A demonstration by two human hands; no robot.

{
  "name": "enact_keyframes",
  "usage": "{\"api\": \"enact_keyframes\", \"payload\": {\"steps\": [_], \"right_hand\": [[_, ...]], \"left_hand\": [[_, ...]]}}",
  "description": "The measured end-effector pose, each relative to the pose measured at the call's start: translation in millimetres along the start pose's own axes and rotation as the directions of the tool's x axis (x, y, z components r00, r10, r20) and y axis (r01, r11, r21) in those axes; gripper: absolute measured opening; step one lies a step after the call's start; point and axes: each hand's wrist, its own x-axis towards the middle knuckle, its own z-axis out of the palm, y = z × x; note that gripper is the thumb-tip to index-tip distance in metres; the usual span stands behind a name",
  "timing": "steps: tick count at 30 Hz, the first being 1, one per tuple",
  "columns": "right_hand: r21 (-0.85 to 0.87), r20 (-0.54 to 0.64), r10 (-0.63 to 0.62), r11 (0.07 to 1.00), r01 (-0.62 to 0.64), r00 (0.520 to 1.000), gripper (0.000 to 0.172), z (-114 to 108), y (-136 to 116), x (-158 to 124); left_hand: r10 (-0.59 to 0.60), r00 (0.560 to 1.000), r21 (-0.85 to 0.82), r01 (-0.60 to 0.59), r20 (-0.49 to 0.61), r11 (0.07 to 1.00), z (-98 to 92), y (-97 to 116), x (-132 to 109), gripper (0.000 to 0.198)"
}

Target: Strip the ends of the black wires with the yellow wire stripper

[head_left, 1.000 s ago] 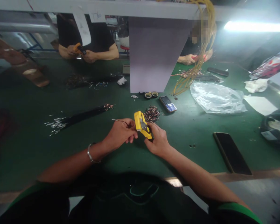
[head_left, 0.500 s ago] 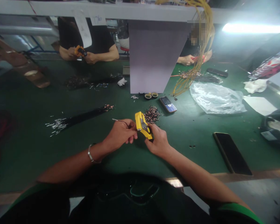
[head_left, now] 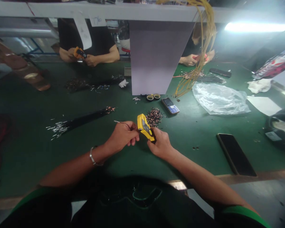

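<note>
My right hand is closed round a yellow crimping tool held just above the green table. My left hand is pinched on a thin dark wire whose free end points left; its other end meets the tool's jaws. A small heap of metal terminals lies just beyond the tool. A long bundle of black wires with metal tips stretches across the table to the left.
A keypad phone, tape rolls and a grey panel stand ahead. A dark smartphone lies near the right front edge, behind it a clear plastic bag. Yellow wires hang down. Two other people work across the table.
</note>
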Motion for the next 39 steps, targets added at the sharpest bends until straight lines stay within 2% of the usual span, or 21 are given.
{"api": "enact_keyframes", "payload": {"steps": [17,24,29,32,35,37,39], "right_hand": [[0.052,0.033,0.054,0.997,-0.056,0.998,0.013,5.8,4.2,-0.2],[0.113,0.069,0.167,0.978,-0.174,0.984,0.01,8.2,5.2,0.9],[0.205,0.102,0.288,0.931,-0.303,0.952,0.007,12.0,9.0,3.9],[0.35,0.177,0.395,0.831,-0.433,0.901,0.013,11.8,12.0,6.5],[0.539,0.313,0.476,0.624,-0.567,0.822,0.021,8.3,13.6,10.3],[0.625,0.394,0.47,0.493,-0.605,0.79,0.024,4.1,13.6,13.4],[0.687,0.449,0.417,0.404,-0.604,0.79,0.027,-1.0,13.1,16.5]], "left_hand": [[-0.001,1.0,0.008,0.001,0.003,1.0,-0.6,-2.2,3.8,0.003],[0.022,1.0,-0.022,-0.021,0.01,1.0,-2.6,-13.1,13.9,0.006],[-0.004,1.0,-0.051,0.003,-0.022,0.999,-4.0,-16.7,22.2,0.008],[-0.013,0.999,-0.06,0.01,-0.045,0.998,-5.7,-14.2,23.6,0.008],[-0.004,0.998,-0.073,-0.001,-0.07,0.997,-8.7,-11.3,24.2,0.007],[0.008,0.997,-0.082,-0.015,-0.078,0.997,-11.5,-9.9,25.1,0.007],[0.032,0.996,-0.09,-0.039,-0.084,0.995,-15.7,-8.4,26.6,0.007]]}}
